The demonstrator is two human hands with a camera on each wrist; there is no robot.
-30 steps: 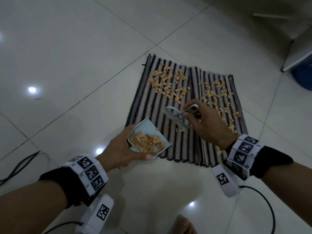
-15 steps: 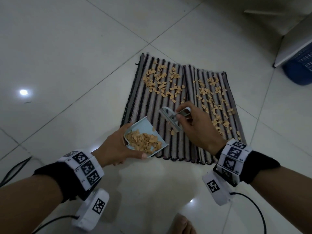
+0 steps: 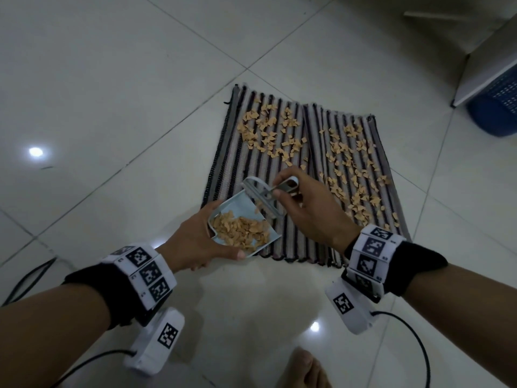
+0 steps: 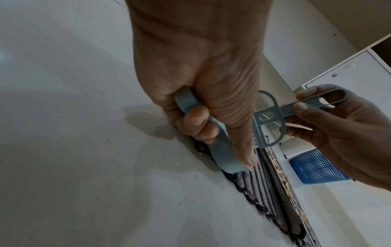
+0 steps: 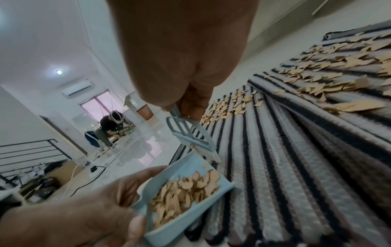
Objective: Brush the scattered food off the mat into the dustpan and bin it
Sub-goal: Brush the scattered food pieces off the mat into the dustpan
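A striped mat (image 3: 293, 242) lies on the white tiled floor with tan food flakes (image 3: 268, 133) scattered over its far half. My left hand (image 3: 201, 242) grips a pale blue dustpan (image 3: 237, 207) by its handle at the mat's near left corner; a heap of flakes (image 3: 242, 233) lies in it. My right hand (image 3: 305, 208) pinches the handle of a small blue brush (image 3: 264, 198), its head at the dustpan's mouth. The left wrist view shows the dustpan handle (image 4: 186, 102) in my fingers and the brush (image 4: 273, 113) beside it. The right wrist view shows the brush (image 5: 190, 138) above the dustpan (image 5: 190, 168).
A blue mesh bin (image 3: 495, 107) stands at the far right beside a white cabinet (image 3: 486, 65). Cables (image 3: 25, 278) trail on the floor at the left. My bare foot (image 3: 305, 368) is at the bottom edge. Another person (image 5: 110, 128) crouches far off.
My right hand has drawn the brush leftward and nearer across the mat, from a gap beside the dustpan to its mouth. The left hand and dustpan have hardly moved on the mat.
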